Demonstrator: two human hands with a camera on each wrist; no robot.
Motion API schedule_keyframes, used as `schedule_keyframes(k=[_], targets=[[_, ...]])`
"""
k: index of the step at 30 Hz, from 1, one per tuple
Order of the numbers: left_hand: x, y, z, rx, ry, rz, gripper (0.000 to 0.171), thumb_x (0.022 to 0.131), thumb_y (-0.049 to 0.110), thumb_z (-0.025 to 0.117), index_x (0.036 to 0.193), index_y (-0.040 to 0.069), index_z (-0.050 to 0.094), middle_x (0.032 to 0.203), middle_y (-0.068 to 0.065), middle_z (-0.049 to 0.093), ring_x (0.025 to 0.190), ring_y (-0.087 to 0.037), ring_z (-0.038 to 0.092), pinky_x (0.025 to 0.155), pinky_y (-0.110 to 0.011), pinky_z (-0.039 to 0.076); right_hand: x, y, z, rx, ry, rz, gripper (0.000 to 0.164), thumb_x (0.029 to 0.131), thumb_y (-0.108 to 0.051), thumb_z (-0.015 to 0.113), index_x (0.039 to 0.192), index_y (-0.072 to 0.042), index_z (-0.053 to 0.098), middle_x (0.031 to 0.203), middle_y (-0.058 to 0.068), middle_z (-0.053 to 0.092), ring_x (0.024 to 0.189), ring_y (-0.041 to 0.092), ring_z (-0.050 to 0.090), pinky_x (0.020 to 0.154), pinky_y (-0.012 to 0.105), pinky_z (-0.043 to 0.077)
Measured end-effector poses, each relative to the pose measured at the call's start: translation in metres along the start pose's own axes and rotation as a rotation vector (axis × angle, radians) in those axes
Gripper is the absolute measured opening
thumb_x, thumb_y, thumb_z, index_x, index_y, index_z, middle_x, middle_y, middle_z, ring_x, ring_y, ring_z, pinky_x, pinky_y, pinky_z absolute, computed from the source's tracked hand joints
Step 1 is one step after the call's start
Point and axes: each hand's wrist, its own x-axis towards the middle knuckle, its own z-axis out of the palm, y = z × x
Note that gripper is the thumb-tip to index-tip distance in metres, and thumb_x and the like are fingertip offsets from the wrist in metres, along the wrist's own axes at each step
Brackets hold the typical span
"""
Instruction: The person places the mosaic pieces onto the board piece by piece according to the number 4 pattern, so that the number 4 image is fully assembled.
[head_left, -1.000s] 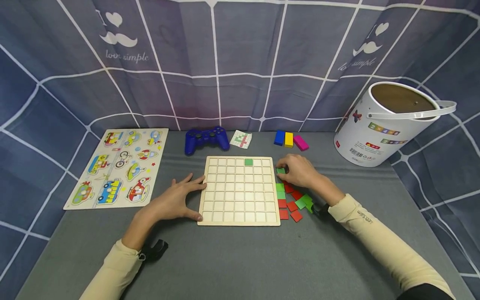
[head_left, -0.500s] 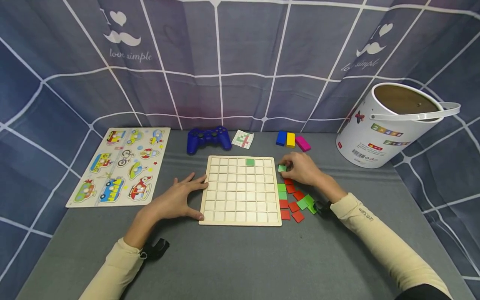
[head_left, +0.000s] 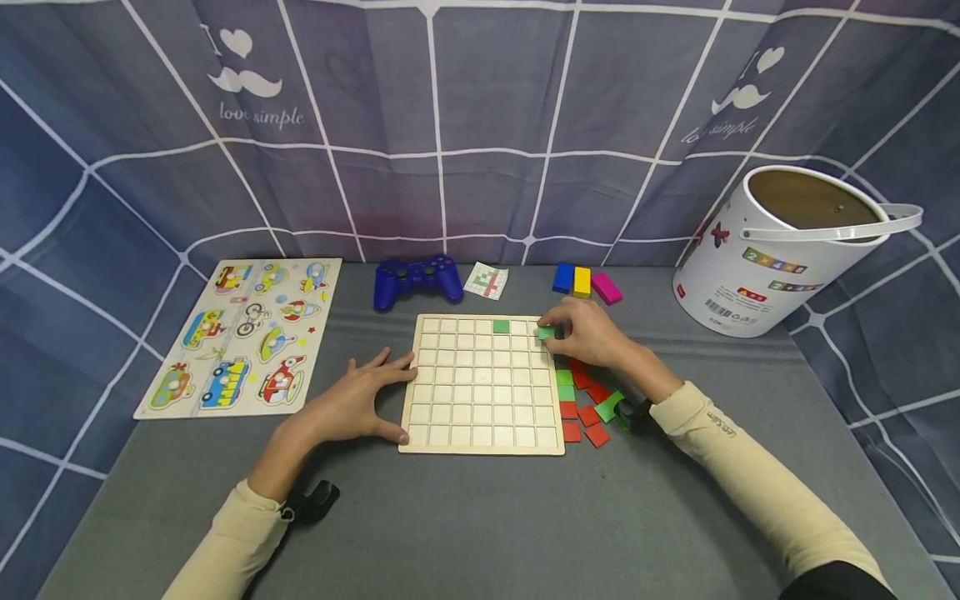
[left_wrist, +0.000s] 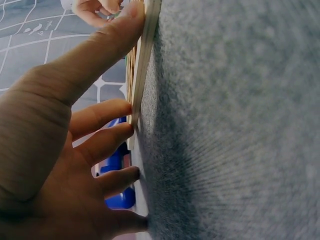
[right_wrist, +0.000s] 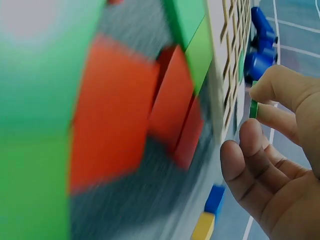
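A pale wooden grid board [head_left: 482, 386] lies flat on the grey table, with one green tile [head_left: 501, 327] set in its top row. My left hand [head_left: 352, 404] rests at the board's left side, fingers spread, thumb and fingertips against the edge, as the left wrist view [left_wrist: 75, 145] also shows. Between thumb and forefinger my right hand [head_left: 592, 337] pinches another green tile [head_left: 546, 332] over the board's upper right corner. Beside the board's right edge lie several loose red tiles [head_left: 597, 435] and green tiles [head_left: 565, 385].
Behind the board are a blue game controller [head_left: 417, 281], a small pattern card [head_left: 486, 281], and blue, yellow and pink blocks [head_left: 582, 282]. A picture puzzle board [head_left: 243, 337] lies at left. At back right stands a white bucket [head_left: 757, 267] with its handle.
My right hand has picked up a green tile beside the board and carried it left, over the board's upper right corner. My left hand has stayed at the left edge.
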Motion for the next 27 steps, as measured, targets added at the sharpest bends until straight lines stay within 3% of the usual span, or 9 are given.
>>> schedule_keyframes(k=[7, 11, 18, 27], targets=[[0.0, 0.0, 0.001, -0.002, -0.003, -0.006, 0.099, 0.063, 0.046, 0.093, 0.146, 0.011, 0.053, 0.162, -0.003, 0.029, 0.149, -0.041, 0.013, 0.103, -0.081, 0.004, 0.017, -0.02, 0.016, 0.072, -0.025, -0.048, 0.028, 0.084, -0.013, 0.076, 0.111, -0.006, 0.077, 0.086, 0.009, 0.061, 0.067, 0.014, 0.053, 0.062, 0.033, 0.046], [-0.001, 0.0, 0.001, 0.0, 0.002, -0.001, 0.099, 0.063, 0.046, 0.093, 0.146, 0.011, 0.053, 0.162, -0.004, 0.029, 0.149, -0.041, 0.014, 0.103, -0.081, 0.005, 0.027, -0.03, 0.025, 0.073, -0.024, -0.076, 0.027, 0.084, -0.014, 0.076, 0.109, -0.007, 0.076, 0.09, 0.005, 0.064, 0.068, 0.013, 0.054, 0.063, 0.032, 0.047], [-0.002, 0.002, -0.001, -0.005, 0.017, 0.023, 0.096, 0.063, 0.043, 0.094, 0.144, 0.008, 0.055, 0.161, -0.007, 0.031, 0.148, -0.044, 0.016, 0.101, -0.082, 0.006, 0.041, -0.044, 0.037, 0.026, -0.037, -0.115, 0.019, 0.083, -0.014, 0.078, 0.101, -0.01, 0.077, 0.089, 0.002, 0.066, 0.076, 0.015, 0.056, 0.066, 0.032, 0.048], [-0.002, 0.001, 0.0, -0.006, 0.011, 0.024, 0.096, 0.064, 0.045, 0.093, 0.144, 0.009, 0.055, 0.161, -0.007, 0.031, 0.148, -0.044, 0.015, 0.101, -0.082, 0.005, 0.056, -0.053, 0.045, -0.02, -0.124, -0.123, 0.018, 0.085, -0.013, 0.078, 0.102, -0.01, 0.08, 0.097, 0.0, 0.071, 0.086, 0.016, 0.061, 0.073, 0.032, 0.051]])
